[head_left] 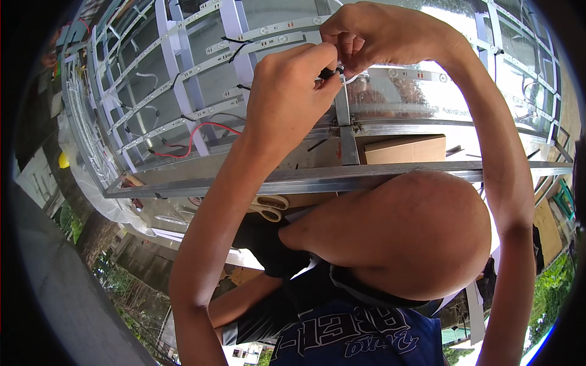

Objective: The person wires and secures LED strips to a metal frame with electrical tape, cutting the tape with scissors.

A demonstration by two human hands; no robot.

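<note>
My left hand [290,100] is closed, thumb and fingertips pinched on a small black piece [328,73] whose kind I cannot make out. My right hand [387,38] reaches in from the right with fingers curled and pressed together beside the left fingertips. What it pinches, if anything, is hidden. A thin white wire [356,78] shows just under the right fingertips. Both hands are over a metal frame [287,182] strung with LED strips [257,49]. Black ties [237,49] hold strips to white crossbars [240,27] left of my hands.
A red wire [194,138] loops below the strips at the left. Scissors with cream handles [268,207] lie beyond the frame's near bar, by my raised knee [421,232]. A brown cardboard piece [405,150] sits under the frame. Crumpled clear plastic [91,171] borders its left side.
</note>
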